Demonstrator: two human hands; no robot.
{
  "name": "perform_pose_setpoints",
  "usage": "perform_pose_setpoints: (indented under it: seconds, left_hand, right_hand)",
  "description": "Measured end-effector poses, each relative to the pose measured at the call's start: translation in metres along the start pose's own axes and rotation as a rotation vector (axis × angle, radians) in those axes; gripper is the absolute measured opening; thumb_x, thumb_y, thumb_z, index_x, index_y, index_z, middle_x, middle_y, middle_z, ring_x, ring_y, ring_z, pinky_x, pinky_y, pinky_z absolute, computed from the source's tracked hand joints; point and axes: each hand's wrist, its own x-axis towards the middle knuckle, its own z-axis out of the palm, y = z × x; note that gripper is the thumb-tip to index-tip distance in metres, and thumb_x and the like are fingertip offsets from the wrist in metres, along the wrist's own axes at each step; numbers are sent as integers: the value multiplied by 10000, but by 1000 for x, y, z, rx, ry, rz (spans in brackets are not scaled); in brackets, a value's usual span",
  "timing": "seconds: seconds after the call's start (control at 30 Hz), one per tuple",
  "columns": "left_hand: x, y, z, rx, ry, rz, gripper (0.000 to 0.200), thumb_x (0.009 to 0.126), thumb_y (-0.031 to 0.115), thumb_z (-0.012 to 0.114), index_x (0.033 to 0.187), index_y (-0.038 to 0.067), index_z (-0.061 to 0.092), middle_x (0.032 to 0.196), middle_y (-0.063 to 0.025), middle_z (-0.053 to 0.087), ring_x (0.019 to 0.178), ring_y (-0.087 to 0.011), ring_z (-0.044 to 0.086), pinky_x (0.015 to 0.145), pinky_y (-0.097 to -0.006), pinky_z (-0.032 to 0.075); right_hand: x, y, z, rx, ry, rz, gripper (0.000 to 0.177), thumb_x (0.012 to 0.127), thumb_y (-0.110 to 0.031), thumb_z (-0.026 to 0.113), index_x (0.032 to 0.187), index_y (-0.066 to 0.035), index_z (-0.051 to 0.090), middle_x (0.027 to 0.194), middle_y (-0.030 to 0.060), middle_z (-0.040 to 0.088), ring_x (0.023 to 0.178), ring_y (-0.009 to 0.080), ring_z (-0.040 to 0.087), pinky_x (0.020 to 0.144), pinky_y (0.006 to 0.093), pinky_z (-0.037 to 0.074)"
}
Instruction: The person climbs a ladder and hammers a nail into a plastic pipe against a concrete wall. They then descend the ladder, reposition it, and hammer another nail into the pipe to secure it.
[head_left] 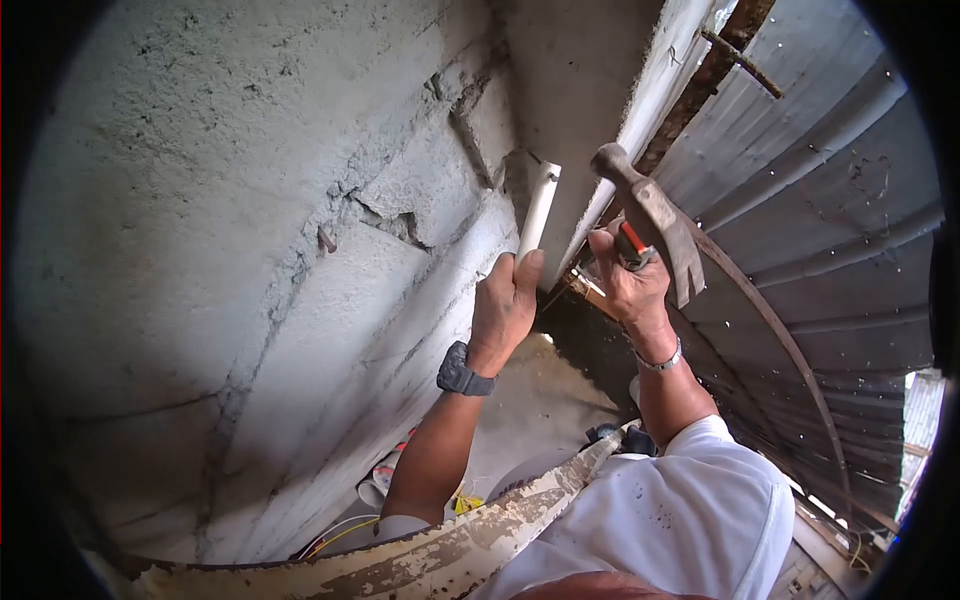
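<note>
My left hand [503,305] is closed around a white plastic pipe [539,208] held upright at an angle. A nail [536,158] sticks out near the pipe's upper end, pointing to the wall side. To the right, my right hand [634,284] is wrapped round the handle of a claw hammer [654,213]. Its worn steel head is raised above the fist, with the claw toward the lower right and the striking face at the upper left. Red and black show on the handle. Hammer and pipe are apart.
A rough, cracked concrete wall [330,130] fills the left, with a rusty metal stub [326,240] poking out. Corrugated metal sheets [830,190] line the right. A peeling curved strip [430,545] crosses in front of my body. Yellow and white wires [340,537] lie low at left.
</note>
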Motion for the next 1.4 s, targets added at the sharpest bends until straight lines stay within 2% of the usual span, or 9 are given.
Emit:
perform_pose_setpoints:
  seconds: [0.07,0.4,0.5,0.6,0.8,1.0,1.2,1.33,1.4]
  left_hand:
    - [2,1,-1,4,-20,-31,497,965,419,511,718,-8,461,571,-224,492,510,-379,519,479,-399,406]
    - [18,-49,2,-78,-53,-107,566,940,539,491,751,7,530,574,11,458,502,-88,434,473,-269,389]
    - [21,-61,4,-312,-145,-263,516,957,483,490,750,11,526,592,-42,502,544,-109,496,492,-279,407]
    - [24,-70,6,-82,-47,50,563,951,508,481,763,-18,549,575,-98,491,560,-215,509,560,-372,421]
    - [23,-63,4,-230,-76,-153,570,942,528,486,769,-9,570,604,-70,526,547,-161,505,546,-331,430]
    - [32,-57,-2,-342,-132,-312,600,932,563,484,746,-3,555,594,-53,490,547,-136,490,538,-300,420]
    - [26,-21,-3,-276,-128,-291,549,937,553,478,743,41,515,490,18,397,365,-70,363,345,-240,272]
    - [29,-31,2,-320,-130,-200,531,938,529,495,756,31,512,492,16,394,358,-76,358,338,-246,288]
    - [32,-24,-1,-264,-117,-248,540,936,533,499,748,27,507,490,13,398,351,-80,358,335,-248,299]
  right_hand:
    - [-2,-9,1,133,89,37,246,888,-149,687,723,-87,515,662,-73,456,604,40,417,540,213,349]
    - [-7,23,15,-196,0,-307,263,895,-248,653,825,-23,535,671,97,506,623,190,523,588,306,435]
    - [-7,40,28,-329,-198,217,249,736,-153,725,781,-11,525,744,242,553,706,436,543,606,402,460]
    - [-12,34,22,-277,-279,61,235,728,-150,726,806,-21,546,725,218,557,693,414,558,610,408,465]
    - [-5,1,15,62,-148,-362,205,715,-106,745,823,-52,579,706,136,580,674,349,587,615,391,470]
    - [-3,36,31,-257,-102,206,184,811,-156,666,826,1,571,669,267,548,634,422,584,590,398,470]
    - [3,-2,4,-81,-2,-369,242,694,-95,751,847,2,591,763,164,600,637,285,588,593,322,476]
    - [11,44,36,-269,-115,288,269,797,-186,692,895,49,608,712,232,607,637,305,612,627,351,495]
    - [6,43,23,-257,-140,288,271,815,-203,680,912,41,612,701,239,607,616,311,607,620,360,492]
